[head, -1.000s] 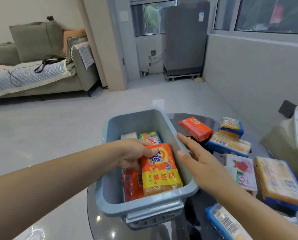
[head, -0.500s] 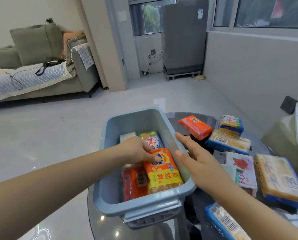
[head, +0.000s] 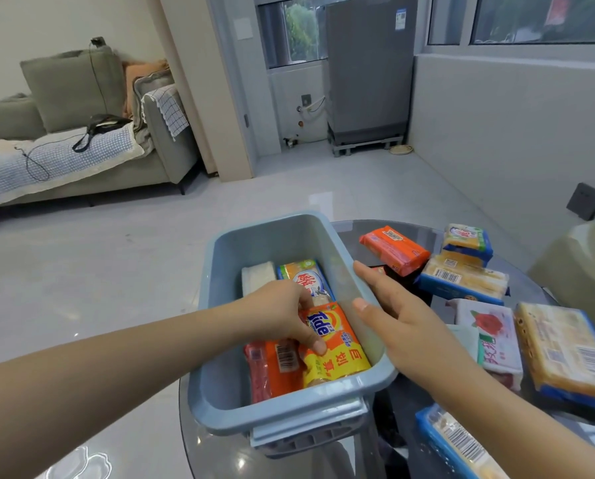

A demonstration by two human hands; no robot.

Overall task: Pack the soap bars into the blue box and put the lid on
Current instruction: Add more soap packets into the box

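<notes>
Packing partly done: left hand (head: 282, 312) fingers pinch the Tide bar (head: 337, 344) inside the blue box (head: 220, 375); right hand (head: 403, 326), fingers straight, steadies its rim; several soap bars (head: 462, 278) wait on the tabletop (head: 351, 229), lid not yet on.

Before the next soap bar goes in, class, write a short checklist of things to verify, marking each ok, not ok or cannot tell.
1. Blue box open, lid off: ok.
2. Tide bar inside the box: ok.
3. Left hand off the Tide bar: not ok, it touches it.
4. Right hand steadying the box rim: ok.
5. Orange bar on the table within reach: cannot tell.
6. Room for all remaining bars: cannot tell.
</notes>
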